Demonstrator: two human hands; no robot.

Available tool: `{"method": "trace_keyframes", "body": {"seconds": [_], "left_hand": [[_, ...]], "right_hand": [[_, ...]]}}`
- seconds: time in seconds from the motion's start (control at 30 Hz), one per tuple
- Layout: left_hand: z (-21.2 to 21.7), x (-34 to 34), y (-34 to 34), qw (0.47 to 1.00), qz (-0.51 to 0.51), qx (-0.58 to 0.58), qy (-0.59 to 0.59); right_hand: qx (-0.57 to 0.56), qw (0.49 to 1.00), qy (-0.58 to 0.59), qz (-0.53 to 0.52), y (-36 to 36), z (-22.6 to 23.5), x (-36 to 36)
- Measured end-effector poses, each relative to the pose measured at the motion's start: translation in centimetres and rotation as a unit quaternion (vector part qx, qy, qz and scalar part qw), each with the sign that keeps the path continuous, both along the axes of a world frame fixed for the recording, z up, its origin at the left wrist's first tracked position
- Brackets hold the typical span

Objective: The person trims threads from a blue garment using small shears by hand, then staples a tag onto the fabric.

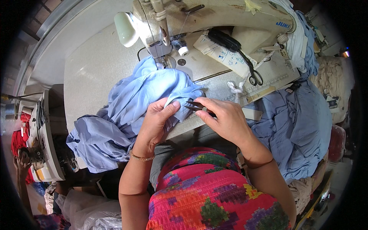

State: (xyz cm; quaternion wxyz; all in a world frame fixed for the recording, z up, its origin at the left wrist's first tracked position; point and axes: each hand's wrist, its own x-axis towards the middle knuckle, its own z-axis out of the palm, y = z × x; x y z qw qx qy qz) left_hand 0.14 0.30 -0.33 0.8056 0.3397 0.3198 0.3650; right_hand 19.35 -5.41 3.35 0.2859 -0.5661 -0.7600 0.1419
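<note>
Grey sewing table [88, 73] is holding a light blue garment [126, 115] near the sewing machine [199, 19]. Left hand [155, 122] is pinching its edge shut, while right hand [226, 117] is squeezing small thread snips [195, 106] beside it. She seems to be trimming threads, which is calling for careful aim.

The bench [96, 65] is occupied by a sewing machine [214, 19], blue cloth [126, 115], scissors [241, 53] and a white cord [245, 76].
</note>
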Motion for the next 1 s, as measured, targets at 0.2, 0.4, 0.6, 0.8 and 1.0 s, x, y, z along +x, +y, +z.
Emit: {"method": "trace_keyframes", "body": {"seconds": [0.2, 0.4, 0.6, 0.8, 1.0], "left_hand": [[0.0, 0.2, -0.1, 1.0, 0.01, 0.004, 0.013], [-0.1, 0.4, -0.3, 1.0, 0.02, 0.008, 0.007], [0.1, 0.3, -0.3, 1.0, 0.018, -0.001, -0.01], [0.0, 0.4, -0.3, 1.0, 0.017, -0.003, -0.018], [-0.2, 0.5, -0.3, 1.0, 0.015, 0.001, -0.023]], "right_hand": [[0.002, 1.0, -0.004, -0.008, 0.0, -0.2, -0.2], [0.033, 0.998, -0.044, -0.023, -0.3, -0.9, -0.6], [0.067, 0.997, 0.038, -0.023, 0.0, -2.3, -1.0], [0.006, 0.982, 0.186, -0.026, 0.2, -3.9, -1.2], [0.049, 0.985, 0.163, -0.007, 0.6, -4.3, -1.0]]}}
